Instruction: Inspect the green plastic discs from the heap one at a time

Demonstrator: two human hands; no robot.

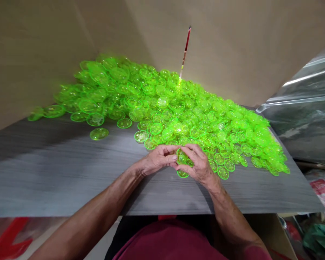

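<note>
Between my two hands is a clear neon-green plastic disc (182, 156), round with a bright rim. My right hand (196, 162) curls its fingers and thumb around the disc's edge. From the other side, my left hand (162, 157) pinches at the rim with thumb and fingertips, which partly cover it. Just in front of the hands rises a large heap of similar green discs (162, 103). Another disc (182, 174) lies on the table right below my hands, and several (223, 172) lie flat to the right of my right hand.
The grey wood-grain table (70, 177) carries the heap, with loose discs (99, 133) at its left. A thin red stick (187, 39) stands up behind the heap against a brown board (219, 47). Clear plastic sheeting (311, 97) hangs at the right.
</note>
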